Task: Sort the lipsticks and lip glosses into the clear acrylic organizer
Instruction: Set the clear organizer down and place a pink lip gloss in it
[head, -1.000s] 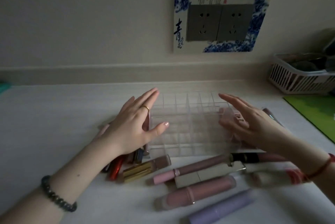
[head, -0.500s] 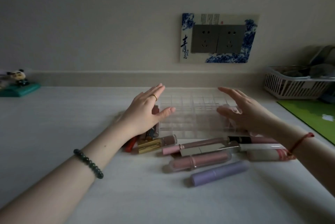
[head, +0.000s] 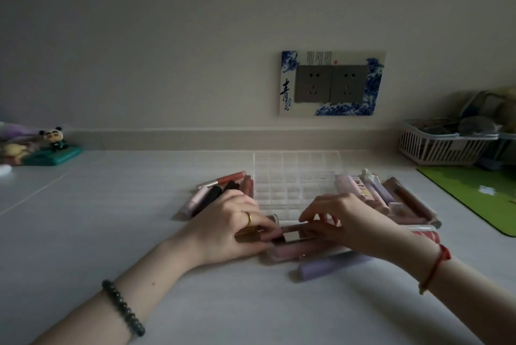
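Dim shot, so much of it was hard to read. My left hand was curled round a gold-capped pink gloss tube, its cap end poking out under the knuckles and the rest hidden by the fingers. The right hand had its fingers bent down onto a slim dusky-pink tube. I couldn't tell whether it was gripping or just touching. Under both palms lay a fat pale-pink tube, mostly covered. Just nearer than the right wrist was a lilac plastic tube with its far end hidden.

The clear acrylic gridded organizer stood just beyond both sets of fingertips, and its cells looked bare as far as I could make out. There was a heap of black, pink and orange tubes past the left knuckles and a heap of pink and brown tubes past the right knuckles. Individual pieces were blurred together.

Versus half a second earlier, both hands had been flat and raised, flanking the organizer. They had since dropped to the near row of tubes, and the side heaps they had been covering showed.
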Tool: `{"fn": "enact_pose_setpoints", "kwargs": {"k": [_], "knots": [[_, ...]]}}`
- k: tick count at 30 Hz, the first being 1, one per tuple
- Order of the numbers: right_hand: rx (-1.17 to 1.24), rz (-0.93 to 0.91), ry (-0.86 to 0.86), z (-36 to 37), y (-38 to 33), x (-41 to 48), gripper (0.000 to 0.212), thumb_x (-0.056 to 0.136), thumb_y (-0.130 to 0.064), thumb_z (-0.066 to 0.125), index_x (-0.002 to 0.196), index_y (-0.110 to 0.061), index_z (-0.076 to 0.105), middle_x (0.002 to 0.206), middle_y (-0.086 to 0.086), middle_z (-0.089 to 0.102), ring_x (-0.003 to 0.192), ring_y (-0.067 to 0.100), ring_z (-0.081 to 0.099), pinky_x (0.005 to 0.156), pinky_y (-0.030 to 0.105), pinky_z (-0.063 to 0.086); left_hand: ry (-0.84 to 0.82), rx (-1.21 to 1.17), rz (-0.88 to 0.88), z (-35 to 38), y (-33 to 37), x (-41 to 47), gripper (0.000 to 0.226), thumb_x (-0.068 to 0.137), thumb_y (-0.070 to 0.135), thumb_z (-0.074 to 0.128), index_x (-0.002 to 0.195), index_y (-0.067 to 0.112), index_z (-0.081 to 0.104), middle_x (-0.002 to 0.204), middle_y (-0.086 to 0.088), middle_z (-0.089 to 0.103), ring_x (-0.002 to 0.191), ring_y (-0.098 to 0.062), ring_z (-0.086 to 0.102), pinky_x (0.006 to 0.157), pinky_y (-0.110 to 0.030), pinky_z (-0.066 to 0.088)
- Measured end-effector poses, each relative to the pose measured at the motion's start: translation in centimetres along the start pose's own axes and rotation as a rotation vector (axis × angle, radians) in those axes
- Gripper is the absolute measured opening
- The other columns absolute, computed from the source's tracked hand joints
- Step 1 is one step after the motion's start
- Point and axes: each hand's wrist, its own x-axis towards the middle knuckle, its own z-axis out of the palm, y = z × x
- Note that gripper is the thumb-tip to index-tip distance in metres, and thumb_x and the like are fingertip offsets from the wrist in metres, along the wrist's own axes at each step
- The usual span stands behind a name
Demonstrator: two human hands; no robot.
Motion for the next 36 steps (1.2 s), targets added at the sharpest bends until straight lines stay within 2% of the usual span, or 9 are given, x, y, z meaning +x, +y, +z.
{"fn": "enact_pose_setpoints", "kwargs": {"k": [5, 13, 17, 21, 23, 27, 30, 33, 36], "knots": [[0.052, -0.007, -0.006, 0.4, 0.0, -0.3, 0.014, 0.085, -0.017, 0.057, 0.093, -0.017, 0.068, 0.087, -0.002, 0.067, 0.079, -0.007, 0.046, 0.069, -0.002, 0.031, -0.014, 0.030, -0.001, 0.0, 0.1, -0.1, 0.021, 0.074, 0.032, 0.071, 0.093, 0.023, 0.071, 0.080, 0.012, 0.070, 0.084, -0.007, 0.061, 0.088, -0.019, 0.034], [0.027, -0.004, 0.036, 0.6, 0.3, -0.3, 0.016, 0.084, -0.016, 0.057, 0.097, -0.017, 0.068, 0.091, 0.002, 0.067, 0.085, 0.010, 0.058, 0.073, 0.000, 0.031, 0.133, 0.030, 0.046, 0.5, 0.2, 0.3, 0.012, 0.077, 0.026, 0.070, 0.086, 0.019, 0.073, 0.077, 0.012, 0.070, 0.075, -0.004, 0.060, 0.083, -0.024, 0.041], [0.025, -0.004, 0.077, 0.6, 0.3, -0.3, 0.016, 0.083, -0.021, 0.060, 0.097, -0.019, 0.067, 0.091, 0.000, 0.067, 0.081, 0.005, 0.055, 0.070, -0.005, 0.028, 0.274, -0.016, -0.004, 0.6, 0.7, 0.4, 0.011, 0.071, 0.021, 0.075, 0.081, 0.018, 0.074, 0.075, 0.011, 0.070, 0.073, -0.001, 0.058, 0.084, -0.015, 0.039], [0.037, -0.009, 0.078, 0.3, 0.2, 0.0, 0.018, 0.079, -0.025, 0.064, 0.097, -0.020, 0.066, 0.088, -0.003, 0.065, 0.074, -0.001, 0.045, 0.069, 0.002, 0.032, 0.434, -0.074, -0.105, 0.5, 1.6, 0.8, 0.013, 0.066, 0.019, 0.075, 0.079, 0.016, 0.073, 0.077, 0.017, 0.065, 0.078, 0.002, 0.058, 0.086, -0.005, 0.034], [0.002, -0.017, 0.120, 0.0, 0.0, 0.2, 0.017, 0.078, -0.027, 0.065, 0.094, -0.022, 0.066, 0.084, -0.008, 0.064, 0.073, -0.001, 0.044, 0.067, 0.009, 0.034, 0.513, -0.173, -0.189, 0.4, 2.0, 1.0, 0.016, 0.069, 0.019, 0.075, 0.084, 0.022, 0.072, 0.082, 0.022, 0.066, 0.079, 0.002, 0.061, 0.083, -0.005, 0.038], [0.061, 0.007, 0.258, -1.8, -1.2, 1.9, 0.016, 0.078, -0.027, 0.060, 0.093, -0.025, 0.065, 0.077, -0.022, 0.055, 0.067, -0.006, 0.051, 0.063, 0.011, 0.043, 0.626, -0.605, -0.329, -1.1, 2.1, 2.3, 0.026, 0.070, 0.033, 0.068, 0.095, 0.034, 0.065, 0.087, 0.022, 0.071, 0.085, 0.000, 0.065, 0.077, -0.011, 0.047], [0.268, 0.015, 0.389, -3.6, -2.1, 5.1, 0.017, 0.077, -0.025, 0.053, 0.091, -0.022, 0.062, 0.072, -0.024, 0.055, 0.065, -0.010, 0.056, 0.070, 0.007, 0.049, 0.620, -0.719, -0.344, -3.1, 0.7, 4.9, 0.024, 0.069, 0.032, 0.068, 0.093, 0.027, 0.066, 0.088, 0.012, 0.072, 0.087, -0.008, 0.066, 0.078, -0.019, 0.051], [0.411, 0.043, 0.459, -4.8, -2.3, 8.8, 0.014, 0.080, -0.013, 0.058, 0.092, -0.015, 0.062, 0.075, -0.015, 0.061, 0.071, -0.002, 0.061, 0.074, 0.013, 0.052, 0.537, -0.817, -0.466, -4.4, -1.7, 7.5, 0.019, 0.072, 0.027, 0.069, 0.090, 0.026, 0.066, 0.085, 0.013, 0.070, 0.083, 0.001, 0.065, 0.072, -0.008, 0.048], [0.484, 0.082, 0.474, -4.7, -1.4, 11.9, 0.016, 0.081, -0.009, 0.060, 0.097, -0.008, 0.062, 0.083, -0.001, 0.065, 0.076, 0.010, 0.065, 0.071, 0.024, 0.056, 0.451, -0.796, -0.551, -4.1, -4.6, 8.9, 0.015, 0.076, 0.019, 0.070, 0.091, 0.022, 0.066, 0.085, 0.011, 0.069, 0.077, 0.005, 0.065, 0.069, -0.006, 0.048]]}}
